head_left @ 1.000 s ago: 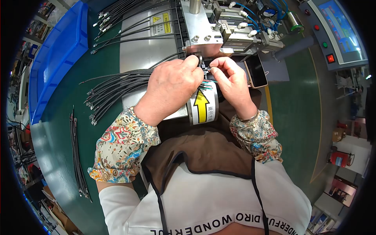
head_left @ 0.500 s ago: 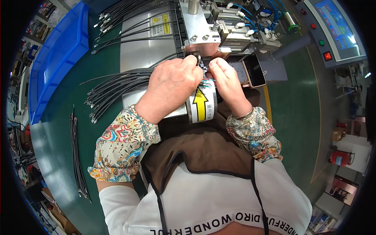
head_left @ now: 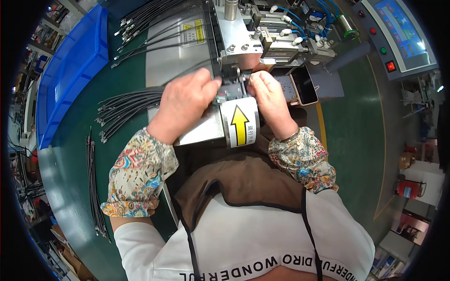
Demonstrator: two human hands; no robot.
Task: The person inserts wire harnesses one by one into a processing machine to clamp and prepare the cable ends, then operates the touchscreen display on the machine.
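A factory workshop, equipped for cable work.
This is shown by the pneumatic machine point(head_left: 281, 49) mounted at the far middle, the control panel point(head_left: 401, 35) set at the far right, the black cables point(head_left: 136, 99) bundled at the left near a blue plastic bin point(head_left: 77, 77), the warning label point(head_left: 192, 33) stuck on a metal cover point(head_left: 164, 69), and the yellow-lined green floor point(head_left: 351, 159) seen at the right.

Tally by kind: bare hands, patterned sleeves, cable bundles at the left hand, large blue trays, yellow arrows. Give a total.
Left hand and right hand: 2
Patterned sleeves: 2
Cable bundle at the left hand: 1
Large blue tray: 1
Yellow arrow: 1
Total: 7
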